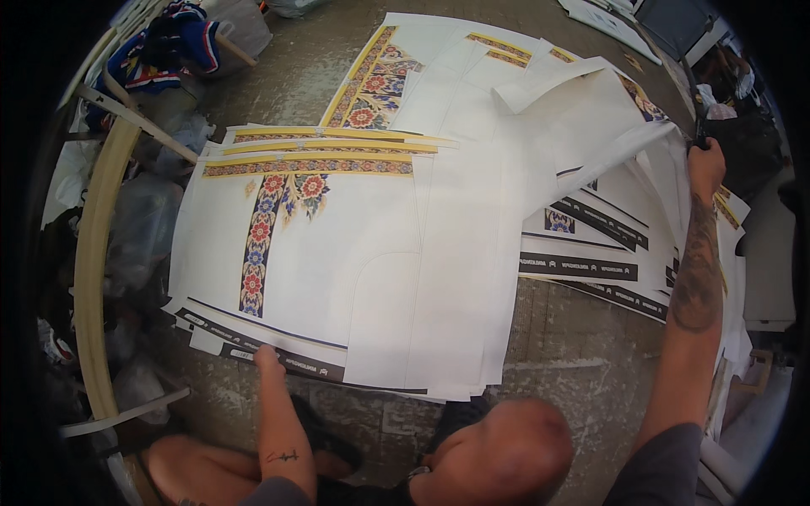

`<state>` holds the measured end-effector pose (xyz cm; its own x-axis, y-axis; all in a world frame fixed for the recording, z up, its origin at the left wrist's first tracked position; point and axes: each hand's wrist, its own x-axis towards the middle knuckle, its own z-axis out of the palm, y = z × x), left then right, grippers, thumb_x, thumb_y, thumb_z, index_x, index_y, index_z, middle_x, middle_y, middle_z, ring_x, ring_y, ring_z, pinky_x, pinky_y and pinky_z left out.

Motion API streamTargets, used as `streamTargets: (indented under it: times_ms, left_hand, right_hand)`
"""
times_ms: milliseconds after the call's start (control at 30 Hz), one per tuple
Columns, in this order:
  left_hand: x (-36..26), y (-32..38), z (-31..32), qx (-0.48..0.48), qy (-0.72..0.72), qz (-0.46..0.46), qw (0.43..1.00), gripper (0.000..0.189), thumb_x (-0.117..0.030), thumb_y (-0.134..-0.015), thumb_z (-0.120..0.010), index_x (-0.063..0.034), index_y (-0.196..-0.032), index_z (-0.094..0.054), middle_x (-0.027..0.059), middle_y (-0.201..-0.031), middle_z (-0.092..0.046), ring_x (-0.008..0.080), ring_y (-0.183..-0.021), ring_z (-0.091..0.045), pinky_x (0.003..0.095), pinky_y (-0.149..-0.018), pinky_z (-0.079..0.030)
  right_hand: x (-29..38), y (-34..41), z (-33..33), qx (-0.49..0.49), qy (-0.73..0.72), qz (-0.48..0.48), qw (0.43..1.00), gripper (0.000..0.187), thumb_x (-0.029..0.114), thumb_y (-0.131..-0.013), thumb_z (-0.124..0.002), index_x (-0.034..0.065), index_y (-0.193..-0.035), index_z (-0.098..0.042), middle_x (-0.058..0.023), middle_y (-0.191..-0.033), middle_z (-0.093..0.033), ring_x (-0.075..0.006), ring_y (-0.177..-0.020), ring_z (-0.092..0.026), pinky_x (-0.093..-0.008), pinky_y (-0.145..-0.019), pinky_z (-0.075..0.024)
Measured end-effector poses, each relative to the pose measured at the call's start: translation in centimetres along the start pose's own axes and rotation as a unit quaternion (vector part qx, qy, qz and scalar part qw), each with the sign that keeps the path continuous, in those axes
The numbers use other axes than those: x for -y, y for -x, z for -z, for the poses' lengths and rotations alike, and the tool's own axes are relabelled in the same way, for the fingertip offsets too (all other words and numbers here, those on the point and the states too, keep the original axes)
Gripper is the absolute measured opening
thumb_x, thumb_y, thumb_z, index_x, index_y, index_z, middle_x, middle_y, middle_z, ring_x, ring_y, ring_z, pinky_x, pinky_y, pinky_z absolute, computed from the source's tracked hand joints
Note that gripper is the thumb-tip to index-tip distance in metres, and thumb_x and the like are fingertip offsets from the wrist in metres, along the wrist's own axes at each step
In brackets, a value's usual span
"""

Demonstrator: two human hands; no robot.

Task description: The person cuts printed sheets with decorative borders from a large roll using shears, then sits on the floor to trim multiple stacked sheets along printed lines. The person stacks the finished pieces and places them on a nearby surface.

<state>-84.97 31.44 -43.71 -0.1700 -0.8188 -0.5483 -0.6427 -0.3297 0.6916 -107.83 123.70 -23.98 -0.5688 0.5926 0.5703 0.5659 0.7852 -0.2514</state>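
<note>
Large white paper sheets (380,253), printed with yellow bands, floral strips and thin outlines, lie in a loose stack before me. My left hand (269,358) grips the near edge of the stack, at a black printed border bearing writing; its fingertips are partly hidden. Out to the far right, my right hand (707,166) is closed around a dark-handled tool (698,134), perhaps scissors. Beside that hand a folded-over sheet (595,164) rises and curls, its plain side showing. Whether the right hand also pinches this sheet, I cannot tell. Under the fold, more printed sheets (588,265) fan out.
The sheets rest on a worn, paint-marked floor (569,335). A wooden frame (95,272) stands at left, beside clear plastic bags (145,221) and blue patterned fabric (171,54). My bent knee (506,443) is close to the near edge. White panels (610,28) lie far right.
</note>
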Motion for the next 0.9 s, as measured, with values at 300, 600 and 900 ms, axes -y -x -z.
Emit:
streamTargets:
  times_ms: [300, 600, 900]
  left_hand:
    - [2.0, 19.7, -13.5, 0.329, -0.224, -0.454, 0.797, 0.025, 0.006, -0.079, -0.056, -0.0028, -0.103, -0.058, 0.0123, -0.102, -0.06, 0.028, -0.1, -0.059, 0.037, -0.093, -0.046]
    - [8.5, 38.3, -18.5, 0.747, -0.198, -0.224, 0.594, 0.042, -0.012, -0.088, -0.065, -0.0125, -0.127, -0.052, 0.0052, -0.124, -0.057, 0.0161, -0.109, -0.057, 0.0331, -0.088, -0.048]
    - [4.2, 34.4, -19.2, 0.632, 0.178, 0.101, 0.747, 0.055, -0.052, -0.091, -0.055, -0.0192, -0.132, -0.039, 0.0036, -0.132, -0.047, 0.0227, -0.13, -0.037, 0.0542, -0.109, -0.024]
  right_hand:
    - [-5.9, -3.2, 11.0, -0.107, -0.057, -0.033, 0.992, 0.046, 0.033, -0.081, -0.067, 0.0012, -0.113, -0.065, -0.0155, -0.107, -0.069, -0.0251, -0.098, -0.066, -0.0367, -0.086, -0.0478]
    - [0.7, 3.2, 20.1, 0.225, -0.402, 0.029, 0.887, 0.013, 0.016, -0.089, -0.059, 0.0056, -0.096, -0.061, -0.0088, -0.1, -0.068, -0.0133, -0.089, -0.06, -0.0257, -0.081, -0.0457]
    - [9.7, 39.2, 12.7, 0.537, -0.496, -0.114, 0.673, 0.023, 0.002, -0.075, -0.078, 0.0008, -0.084, -0.057, 0.0025, -0.072, -0.055, -0.0039, -0.07, -0.053, -0.0228, -0.057, -0.0405]
